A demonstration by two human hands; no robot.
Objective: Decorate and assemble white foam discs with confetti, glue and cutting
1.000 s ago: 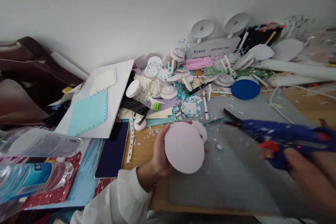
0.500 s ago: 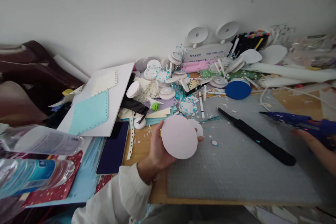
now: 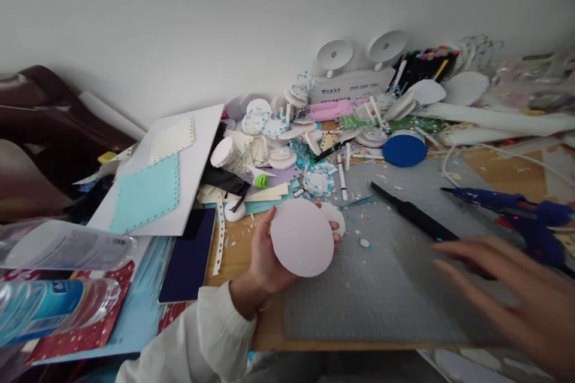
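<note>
A round white disc (image 3: 302, 238) rests in my left hand (image 3: 263, 257), its flat face turned up toward me and my fingers curled behind it. Part of a second white round piece (image 3: 335, 215) shows behind its right edge; whether my fingers hold that one too is unclear. My right hand (image 3: 507, 293), smeared by motion, has its fingers apart and nothing in them. It hovers over the grey cutting mat (image 3: 359, 305), covering the near end of a long black narrow-tipped tool (image 3: 413, 213). Beyond that hand, a blue glue gun (image 3: 507, 203) lies on its side, with a small red light.
White foam pieces, paper scraps and a green-handled item (image 3: 260, 181) crowd the back. A blue disc (image 3: 404, 149) sits at the mat's far edge. Plastic bottles (image 3: 58, 305), a dark blue tablet-like slab (image 3: 187, 257) and a white board (image 3: 197, 149) lie left. A white cord (image 3: 494, 146) runs right.
My right hand has left the glue gun, which now lies down, and moved left over the black tool's near end. My left hand still holds the white disc, almost unmoved.
</note>
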